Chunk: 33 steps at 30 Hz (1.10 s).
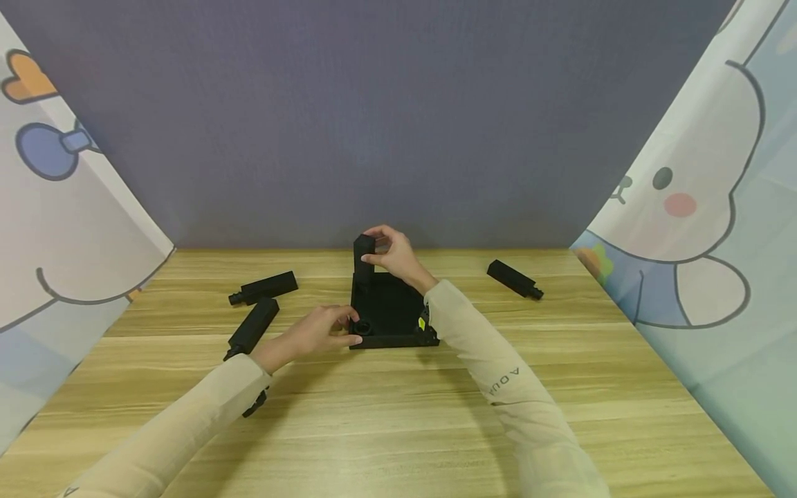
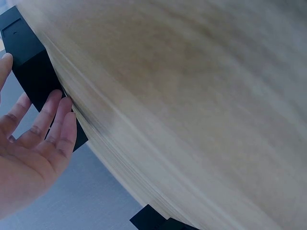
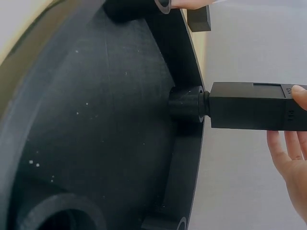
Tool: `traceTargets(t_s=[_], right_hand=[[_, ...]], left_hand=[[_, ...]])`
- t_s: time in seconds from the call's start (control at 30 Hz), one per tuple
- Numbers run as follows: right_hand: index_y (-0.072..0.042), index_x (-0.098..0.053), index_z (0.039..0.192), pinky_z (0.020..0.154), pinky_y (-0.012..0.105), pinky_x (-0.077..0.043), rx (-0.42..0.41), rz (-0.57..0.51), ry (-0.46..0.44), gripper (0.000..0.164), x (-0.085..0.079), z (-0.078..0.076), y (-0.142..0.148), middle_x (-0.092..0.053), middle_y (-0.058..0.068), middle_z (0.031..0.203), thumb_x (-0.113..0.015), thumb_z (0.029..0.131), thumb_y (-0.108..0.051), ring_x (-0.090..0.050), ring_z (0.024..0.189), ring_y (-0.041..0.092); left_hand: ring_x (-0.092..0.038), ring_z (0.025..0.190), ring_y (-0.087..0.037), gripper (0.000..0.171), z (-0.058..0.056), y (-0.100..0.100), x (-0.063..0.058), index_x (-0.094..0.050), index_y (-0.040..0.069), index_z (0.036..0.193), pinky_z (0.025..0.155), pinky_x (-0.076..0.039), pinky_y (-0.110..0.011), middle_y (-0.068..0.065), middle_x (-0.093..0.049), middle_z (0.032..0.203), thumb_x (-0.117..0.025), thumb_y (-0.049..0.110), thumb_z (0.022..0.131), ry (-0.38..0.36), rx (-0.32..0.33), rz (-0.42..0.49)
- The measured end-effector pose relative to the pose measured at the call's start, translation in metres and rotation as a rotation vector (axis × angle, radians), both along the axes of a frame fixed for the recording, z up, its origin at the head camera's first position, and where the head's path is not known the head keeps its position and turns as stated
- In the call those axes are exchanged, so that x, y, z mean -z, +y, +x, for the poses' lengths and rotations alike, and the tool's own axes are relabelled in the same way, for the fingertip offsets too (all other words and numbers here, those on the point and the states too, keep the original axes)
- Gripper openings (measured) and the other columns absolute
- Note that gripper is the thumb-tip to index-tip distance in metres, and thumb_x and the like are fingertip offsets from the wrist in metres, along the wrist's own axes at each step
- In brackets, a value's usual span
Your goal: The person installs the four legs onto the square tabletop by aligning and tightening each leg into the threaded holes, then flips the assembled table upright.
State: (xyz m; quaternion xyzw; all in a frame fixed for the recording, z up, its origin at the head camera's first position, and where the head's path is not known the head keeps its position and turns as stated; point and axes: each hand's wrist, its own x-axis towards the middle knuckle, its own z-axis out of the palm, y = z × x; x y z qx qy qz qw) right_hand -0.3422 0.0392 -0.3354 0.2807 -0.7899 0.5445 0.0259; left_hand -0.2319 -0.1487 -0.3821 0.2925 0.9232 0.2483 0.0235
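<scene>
A black square tray (image 1: 394,304) with round corner sockets lies on the table. My right hand (image 1: 398,259) holds a black square leg (image 1: 364,257) upright at the tray's back left corner, thumb on one side and fingers on the other. In the right wrist view, the narrow end of the leg meets the mouth of a socket (image 3: 186,104); how deep it sits is hidden. My left hand (image 1: 319,330) grips the tray's front left corner, thumb at the front wall and a fingertip by the front left socket (image 1: 362,328). Its fingers (image 2: 45,115) touch the dark side wall in the left wrist view.
Two black legs, one farther back (image 1: 269,287) and one nearer (image 1: 254,326), lie left of the tray. Another leg (image 1: 513,279) lies to the right. A grey panel (image 1: 373,124) rises behind the wooden table (image 1: 386,422), with printed cloths at both sides.
</scene>
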Motion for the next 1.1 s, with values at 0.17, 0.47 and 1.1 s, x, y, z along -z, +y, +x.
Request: traceTargets(t_s=[0.17,0.47,1.1], right_hand=[[-0.008,-0.054,0.121,0.082,0.036,-0.050,-0.008,0.033,-0.011,0.046,-0.002,0.000,0.000,-0.055,0.011,0.120,-0.071,0.079,-0.007,-0.057,0.104,0.028],[-0.001,-0.049,0.128,0.080,0.035,-0.049,-0.155,0.086,-0.050,0.049,-0.030,0.017,0.007,-0.048,0.019,0.132,-0.063,0.081,0.005,-0.053,0.105,0.036],[0.003,-0.052,0.122,0.075,0.035,-0.053,-0.065,0.059,-0.008,0.048,-0.020,0.014,0.003,-0.054,0.020,0.118,-0.070,0.078,-0.003,-0.055,0.099,0.036]], left_hand=[[-0.061,0.084,-0.018,0.036,-0.001,0.000,0.001,-0.059,0.013,0.108,0.068,-0.049,-0.027,-0.005,-0.064,0.095,-0.065,0.038,0.083,-0.001,0.003,0.004],[-0.060,0.080,-0.017,0.035,0.000,-0.001,0.001,-0.060,0.012,0.107,0.066,-0.048,-0.026,-0.005,-0.064,0.091,-0.067,0.035,0.083,0.011,0.010,0.017],[-0.061,0.083,-0.019,0.035,0.000,0.000,0.000,-0.059,0.012,0.109,0.069,-0.050,-0.030,-0.005,-0.064,0.094,-0.065,0.036,0.084,-0.009,0.009,0.020]])
